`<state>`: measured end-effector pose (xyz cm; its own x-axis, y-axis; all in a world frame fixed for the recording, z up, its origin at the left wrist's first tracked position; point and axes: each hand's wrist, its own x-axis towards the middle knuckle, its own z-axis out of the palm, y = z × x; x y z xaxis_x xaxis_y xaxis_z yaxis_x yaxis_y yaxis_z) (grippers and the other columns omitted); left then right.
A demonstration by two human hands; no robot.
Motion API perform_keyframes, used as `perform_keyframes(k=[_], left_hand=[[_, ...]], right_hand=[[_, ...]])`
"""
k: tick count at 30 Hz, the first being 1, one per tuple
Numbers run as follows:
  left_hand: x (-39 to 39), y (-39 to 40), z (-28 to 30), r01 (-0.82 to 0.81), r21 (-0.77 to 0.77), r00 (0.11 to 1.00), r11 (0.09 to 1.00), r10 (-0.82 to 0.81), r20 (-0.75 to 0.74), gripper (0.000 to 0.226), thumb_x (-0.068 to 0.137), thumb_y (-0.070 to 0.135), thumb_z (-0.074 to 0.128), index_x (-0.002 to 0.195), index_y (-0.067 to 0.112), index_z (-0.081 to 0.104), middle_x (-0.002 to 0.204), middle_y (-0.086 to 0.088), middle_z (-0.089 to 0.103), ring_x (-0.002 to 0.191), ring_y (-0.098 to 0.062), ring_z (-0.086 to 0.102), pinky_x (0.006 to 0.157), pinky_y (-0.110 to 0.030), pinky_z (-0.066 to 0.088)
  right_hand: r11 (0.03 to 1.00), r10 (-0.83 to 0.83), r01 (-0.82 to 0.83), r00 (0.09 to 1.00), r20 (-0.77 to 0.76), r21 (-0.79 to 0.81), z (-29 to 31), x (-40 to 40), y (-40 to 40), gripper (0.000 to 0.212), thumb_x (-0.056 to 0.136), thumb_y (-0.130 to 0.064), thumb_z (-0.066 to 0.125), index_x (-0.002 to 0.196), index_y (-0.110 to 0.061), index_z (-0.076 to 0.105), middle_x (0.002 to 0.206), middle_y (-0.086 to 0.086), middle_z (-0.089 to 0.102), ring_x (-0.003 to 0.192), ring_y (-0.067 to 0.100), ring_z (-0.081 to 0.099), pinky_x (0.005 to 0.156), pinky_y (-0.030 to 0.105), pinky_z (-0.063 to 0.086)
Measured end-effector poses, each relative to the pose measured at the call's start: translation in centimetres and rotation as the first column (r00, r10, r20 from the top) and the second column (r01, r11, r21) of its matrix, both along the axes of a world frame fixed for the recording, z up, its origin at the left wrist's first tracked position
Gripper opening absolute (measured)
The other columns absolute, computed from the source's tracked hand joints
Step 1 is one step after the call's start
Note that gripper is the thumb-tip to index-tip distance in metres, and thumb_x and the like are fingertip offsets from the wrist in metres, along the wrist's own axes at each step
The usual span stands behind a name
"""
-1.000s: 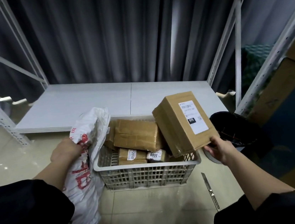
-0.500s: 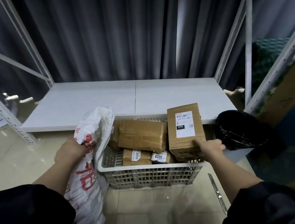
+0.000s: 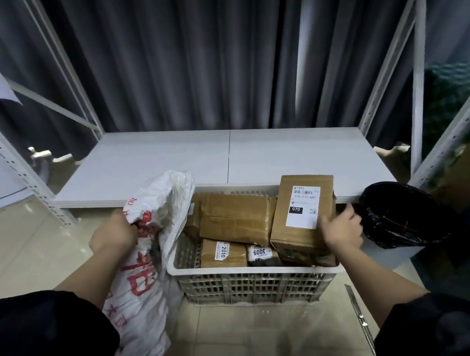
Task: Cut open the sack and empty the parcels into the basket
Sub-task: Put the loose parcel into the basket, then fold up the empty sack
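Standing behind everything, the grey curtain [image 3: 198,55] is hanging in folds at the back of a white metal rack, and the rack's low shelf [image 3: 150,170] is lying flat just beyond your work. The tiled floor [image 3: 248,347] is carrying the rest.

You are gripping the white sack [image 3: 147,265] with your left hand [image 3: 113,237], fingers curled tight into its crumpled upper edge beside the red print. The sack is hanging slack down past your left forearm, touching the left wall of the basket.

The pale slotted basket [image 3: 256,286] is sitting on the floor against the front edge of the shelf. It is holding the parcels: a large taped brown parcel [image 3: 237,222] lying across the middle, a tall cardboard box [image 3: 303,216] leaning at the right end with its white label reading 070 facing up, a small parcel marked 2010 [image 3: 222,253] at the front, and a smaller one marked 3009 [image 3: 262,254] beside it.

Your right hand [image 3: 342,231] is resting against the lower right side of the tall box, fingers spread and fairly straight, pressing rather than curling round it.

A bin lined with a black bag [image 3: 401,213] is standing just right of the basket. A slim utility knife [image 3: 360,316] is lying on the tiles near your right forearm, well apart from both hands.
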<state>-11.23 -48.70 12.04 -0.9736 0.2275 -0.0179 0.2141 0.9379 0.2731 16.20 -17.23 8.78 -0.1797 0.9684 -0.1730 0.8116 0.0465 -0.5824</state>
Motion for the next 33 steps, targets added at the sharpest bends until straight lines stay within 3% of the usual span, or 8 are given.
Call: perform_keyframes(k=[4, 8, 11, 13, 17, 24, 29, 33], left_hand=[[-0.8, -2.5, 3.0, 0.054, -0.101, 0.984, 0.993, -0.070, -0.162, 0.021, 0.089, 0.013, 0.049, 0.108, 0.004, 0.047, 0.107, -0.026, 0.063, 0.098, -0.043, 0.060, 0.073, -0.041, 0.045], [-1.5, -5.0, 8.2, 0.140, -0.195, 0.933, 0.971, -0.195, -0.303, 0.021, 0.090, 0.013, 0.050, 0.110, 0.006, 0.048, 0.105, -0.025, 0.063, 0.096, -0.042, 0.061, 0.071, -0.039, 0.043], [-1.7, -6.2, 13.0, 0.215, -0.215, 0.886, 0.953, -0.283, -0.368, 0.025, 0.089, 0.019, 0.054, 0.111, 0.009, 0.049, 0.106, -0.023, 0.063, 0.097, -0.041, 0.060, 0.071, -0.039, 0.044], [-1.7, -6.8, 16.3, 0.299, -0.246, 0.848, 0.922, -0.375, -0.373, 0.023, 0.087, 0.025, 0.059, 0.101, 0.011, 0.047, 0.105, -0.019, 0.064, 0.097, -0.039, 0.060, 0.070, -0.039, 0.044], [-1.6, -8.2, 22.5, 0.447, -0.412, 0.677, 0.794, -0.601, -0.424, 0.035, 0.083, 0.035, 0.065, 0.107, 0.014, 0.049, 0.099, -0.009, 0.065, 0.091, -0.032, 0.062, 0.063, -0.036, 0.044], [-1.7, -10.7, 29.7, 0.393, -0.598, 0.398, 0.698, -0.716, -0.574, 0.058, 0.082, 0.052, 0.063, 0.119, 0.009, 0.047, 0.105, -0.012, 0.057, 0.083, -0.033, 0.063, 0.055, -0.032, 0.040], [-2.7, -10.2, 28.0, 0.069, -0.380, 0.648, 0.922, -0.331, -0.686, 0.089, 0.078, 0.057, 0.061, 0.146, 0.015, 0.022, 0.138, -0.015, 0.040, 0.122, -0.034, 0.046, 0.097, -0.045, 0.036], [-2.2, -11.3, 24.4, 0.020, 0.084, 0.772, 0.996, 0.038, -0.635, 0.053, 0.079, 0.040, 0.066, 0.119, 0.009, 0.048, 0.120, -0.016, 0.048, 0.111, -0.035, 0.050, 0.092, -0.045, 0.039]], right_hand=[[0.929, 0.313, -0.268, 0.937, -0.158, 0.255, 5.1, -4.0, -2.2, 0.046, 0.092, -0.024, 0.052, 0.135, -0.012, 0.040, 0.129, 0.010, 0.051, 0.114, 0.031, 0.053, 0.092, 0.038, 0.044], [0.720, 0.644, -0.687, 0.715, -0.271, -0.100, 10.4, -9.7, -7.7, 0.027, 0.096, -0.029, 0.049, 0.114, -0.011, 0.057, 0.117, 0.011, 0.064, 0.101, 0.023, 0.057, 0.077, 0.028, 0.039], [0.462, 0.778, -0.826, 0.552, -0.299, -0.324, 13.6, -12.8, -13.1, 0.056, 0.097, -0.051, 0.037, 0.135, -0.011, 0.046, 0.135, 0.009, 0.053, 0.120, 0.025, 0.048, 0.095, 0.037, 0.038], [0.411, 0.762, -0.857, 0.510, -0.400, -0.311, 15.5, -14.2, -16.2, 0.071, 0.092, -0.062, 0.036, 0.146, -0.017, 0.032, 0.147, 0.004, 0.040, 0.135, 0.024, 0.037, 0.107, 0.040, 0.030], [0.492, 0.496, -0.858, 0.415, -0.763, -0.147, 19.8, -16.3, -18.6, 0.059, 0.093, -0.051, 0.047, 0.143, -0.021, 0.037, 0.134, -0.010, 0.048, 0.117, 0.010, 0.050, 0.088, 0.016, 0.036], [0.585, 0.157, -0.804, 0.240, -0.958, -0.105, 28.0, -19.3, -17.7, 0.028, 0.087, -0.035, 0.065, 0.102, -0.011, 0.066, 0.108, 0.013, 0.071, 0.101, 0.029, 0.068, 0.095, 0.046, 0.051], [0.752, 0.096, -0.652, 0.250, -0.963, -0.094, 29.7, -19.7, -17.6, 0.041, 0.088, -0.027, 0.062, 0.123, -0.008, 0.055, 0.110, 0.013, 0.069, 0.098, 0.028, 0.068, 0.086, 0.045, 0.056], [0.803, 0.000, -0.584, 0.200, -0.980, -0.120, 29.8, -18.6, -16.2, 0.012, 0.095, -0.022, 0.053, 0.104, -0.014, 0.054, 0.107, 0.014, 0.066, 0.099, 0.029, 0.066, 0.089, 0.044, 0.054]])
